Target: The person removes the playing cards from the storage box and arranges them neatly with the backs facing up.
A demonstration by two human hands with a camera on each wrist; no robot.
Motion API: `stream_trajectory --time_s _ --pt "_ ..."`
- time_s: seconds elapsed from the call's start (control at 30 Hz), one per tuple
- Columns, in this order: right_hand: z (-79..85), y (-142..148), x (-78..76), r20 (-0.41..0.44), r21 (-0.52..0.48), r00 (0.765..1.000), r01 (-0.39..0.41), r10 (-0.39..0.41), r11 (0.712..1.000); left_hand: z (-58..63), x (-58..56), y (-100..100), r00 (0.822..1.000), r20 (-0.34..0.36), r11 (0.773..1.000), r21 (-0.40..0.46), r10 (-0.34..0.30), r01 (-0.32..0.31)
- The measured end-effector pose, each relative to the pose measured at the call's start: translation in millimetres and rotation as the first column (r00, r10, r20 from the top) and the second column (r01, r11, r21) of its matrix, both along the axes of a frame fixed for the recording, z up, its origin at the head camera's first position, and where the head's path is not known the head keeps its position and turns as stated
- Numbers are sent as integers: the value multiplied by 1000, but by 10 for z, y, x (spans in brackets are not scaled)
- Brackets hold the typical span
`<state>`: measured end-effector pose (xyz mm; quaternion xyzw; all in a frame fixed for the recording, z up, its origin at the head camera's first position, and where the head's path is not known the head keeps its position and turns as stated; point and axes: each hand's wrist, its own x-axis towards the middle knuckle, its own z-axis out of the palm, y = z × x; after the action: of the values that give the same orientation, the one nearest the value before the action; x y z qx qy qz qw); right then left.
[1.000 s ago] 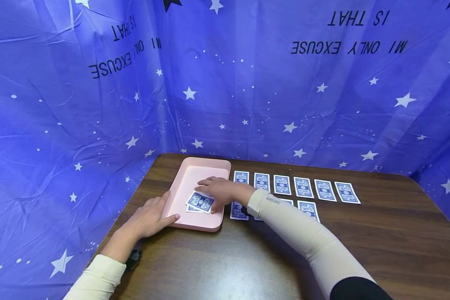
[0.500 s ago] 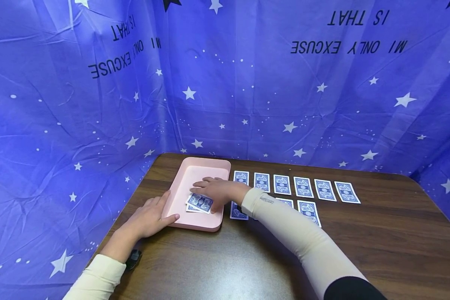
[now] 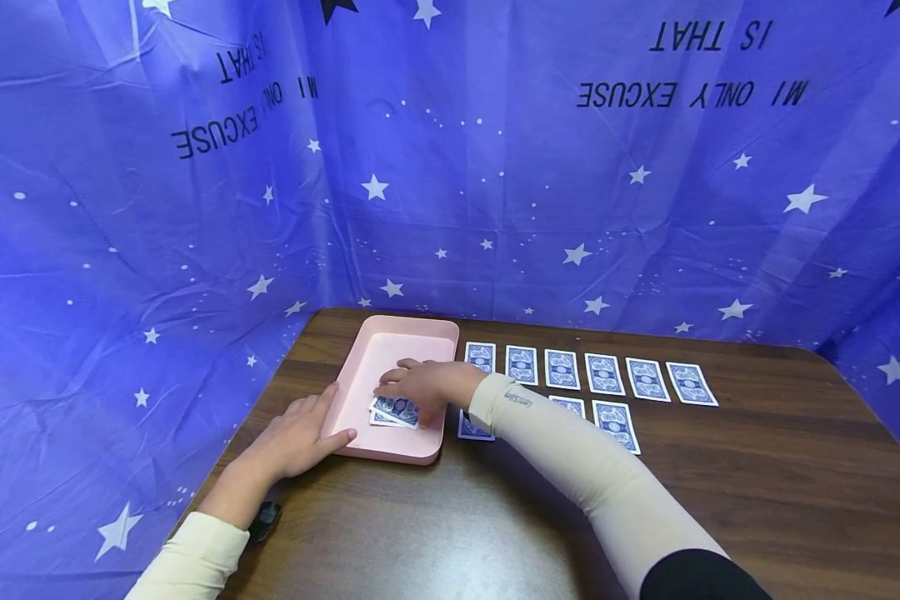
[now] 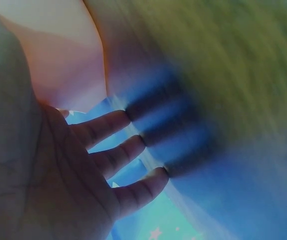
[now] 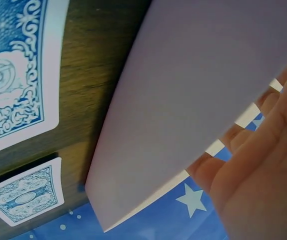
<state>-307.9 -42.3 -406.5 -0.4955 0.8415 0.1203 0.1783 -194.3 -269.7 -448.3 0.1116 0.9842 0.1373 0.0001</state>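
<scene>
A shallow pink tray (image 3: 412, 346) stands at the table's left end. Inside it, a few blue-backed playing cards (image 3: 396, 410) lie face down and overlap near its front right. My right hand (image 3: 431, 385) reaches over the tray's right wall with fingers spread at the cards' far edge and the thumb at their right. The right wrist view shows the tray's outer wall (image 5: 173, 100) hiding those fingertips. My left hand (image 3: 292, 435) rests against the tray's left side, its thumb near the front rim. Its fingers (image 4: 143, 192) are straight in the left wrist view.
To the tray's right, several face-down cards form a back row, ending with a card (image 3: 692, 384) at the right. A nearer row includes another card (image 3: 617, 427), partly covered by my right sleeve (image 3: 570, 442). A blue starry cloth (image 3: 532, 192) hangs behind the wooden table (image 3: 787, 467).
My right hand has shifted slightly left and toward me over the cards, now covering more of them. My left hand and the tray stay put; the head view has tilted a little.
</scene>
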Motion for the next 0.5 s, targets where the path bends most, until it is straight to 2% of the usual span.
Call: stream_trajectory --time_s 0.23,0.5 --pt "-24 -32 -26 -23 0 1000 2 -2 1000 9 -2 -13 1000 4 1000 3 7 -7" --pt "-71 46 -93 -47 -87 999 -1 -3 996 0 5 -18 1000 4 1000 8 11 -11"
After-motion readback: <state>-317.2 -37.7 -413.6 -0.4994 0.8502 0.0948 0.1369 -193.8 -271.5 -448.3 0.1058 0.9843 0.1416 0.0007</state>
